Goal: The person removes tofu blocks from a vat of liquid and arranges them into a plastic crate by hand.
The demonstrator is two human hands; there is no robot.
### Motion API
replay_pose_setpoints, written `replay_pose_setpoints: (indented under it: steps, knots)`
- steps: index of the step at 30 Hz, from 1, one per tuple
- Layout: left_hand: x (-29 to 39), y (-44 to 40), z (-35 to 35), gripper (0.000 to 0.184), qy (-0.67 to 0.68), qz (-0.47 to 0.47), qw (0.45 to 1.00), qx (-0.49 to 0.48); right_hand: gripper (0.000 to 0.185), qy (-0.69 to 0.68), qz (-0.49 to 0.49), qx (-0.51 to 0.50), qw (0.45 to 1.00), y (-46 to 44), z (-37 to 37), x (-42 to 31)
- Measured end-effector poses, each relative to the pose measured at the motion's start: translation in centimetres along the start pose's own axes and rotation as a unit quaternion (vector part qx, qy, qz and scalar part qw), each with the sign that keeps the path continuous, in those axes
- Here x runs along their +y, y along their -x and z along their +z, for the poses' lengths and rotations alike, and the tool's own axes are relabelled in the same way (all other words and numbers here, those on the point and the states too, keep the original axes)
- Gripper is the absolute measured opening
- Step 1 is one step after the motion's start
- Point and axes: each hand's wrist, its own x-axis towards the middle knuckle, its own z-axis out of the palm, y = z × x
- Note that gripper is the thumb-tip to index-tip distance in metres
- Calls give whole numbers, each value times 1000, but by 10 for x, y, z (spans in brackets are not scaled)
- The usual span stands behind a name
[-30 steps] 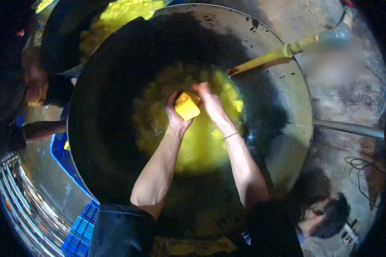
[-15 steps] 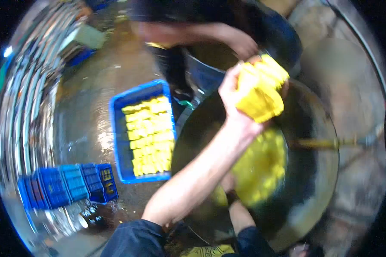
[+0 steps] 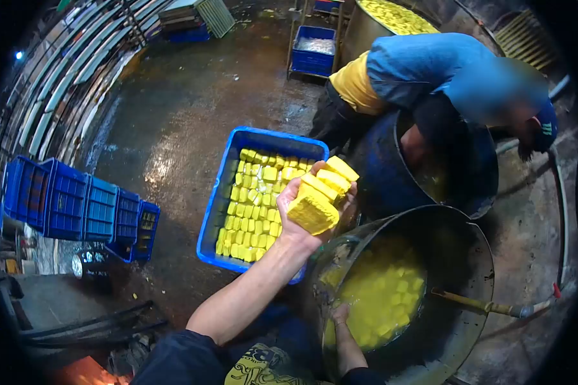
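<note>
Grasping yellow blocks (image 3: pixel 313 213), my left hand (image 3: pixel 293 221) partly hides the crate (image 3: pixel 216 194) behind; whether my right hand (image 3: pixel 341 314) grips, I can't tell.

My blocks (image 3: pixel 313 210) are super bright yellow, the crate (image 3: pixel 214 199) is all blue, and my dark top (image 3: pixel 176 362) has a yellow print (image 3: pixel 257 373).

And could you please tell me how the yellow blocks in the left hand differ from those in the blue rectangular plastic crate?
The held yellow blocks are raised in the left hand; the crated yellow blocks lie inside the blue rectangular plastic crate.
The held yellow blocks are few and bunched together; the crated yellow blocks are many, set in rows.
The held yellow blocks look larger in view than the crated yellow blocks.
Both are yellow.
</note>
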Motion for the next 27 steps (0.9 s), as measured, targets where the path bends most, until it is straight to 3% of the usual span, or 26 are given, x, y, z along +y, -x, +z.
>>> replay_pose_setpoints:
  steps: [2, 5, 7, 8, 10, 12, 14, 17, 18, 19, 21, 22, 23, 25, 27]
  knots:
    - [17, 3, -9, 39, -6, 15, 1000, 16, 49, 6, -5, -29, 1000, -17, 16, 16]
    - [35, 7, -21, 41, -9, 13, 999, 31, 48, -209, -40, 92, 973, 57, -72, 9]
    - [44, 9, -30, 42, -5, -26, 1000, -13, 49, -400, -73, 96, 909, 116, -145, -10]
    - [46, 8, -32, 44, -3, -26, 1000, 3, 47, -526, -62, -35, 848, 122, -165, -4]
    - [48, 10, -35, 45, -15, -16, 999, 48, 52, -598, -160, -68, 782, 123, -191, 21]
    - [47, 12, -45, 46, 8, -23, 997, 70, 49, -693, -194, -55, 693, 203, -291, -29]
    - [47, 12, -58, 45, -4, -37, 996, 82, 34, -651, -272, 33, 708, 274, -360, -93]
    - [43, 19, -78, 42, -54, -59, 990, 117, 35, -513, -361, 120, 769, 336, -400, -159]
    - [43, 22, -86, 39, -85, -66, 987, 123, 36, -551, -309, 91, 770, 356, -404, -192]
    - [42, 28, -94, 39, -80, -74, 986, 126, 33, -550, -341, 43, 762, 361, -401, -211]
    - [42, 43, -108, 39, -135, -84, 978, 133, 29, -414, -434, 105, 793, 347, -385, -248]
    - [46, 51, -111, 38, -64, -128, 982, 122, 28, -287, -435, 178, 835, 344, -382, -269]
    - [49, 62, -113, 37, -86, -147, 977, 130, 46, -172, -436, 258, 845, 325, -362, -277]
    - [54, 78, -119, 38, -42, -169, 967, 185, 74, -141, -360, 327, 862, 314, -348, -305]
    - [70, 88, -128, 40, -32, -181, 968, 173, 80, -145, -353, 266, 885, 301, -332, -321]
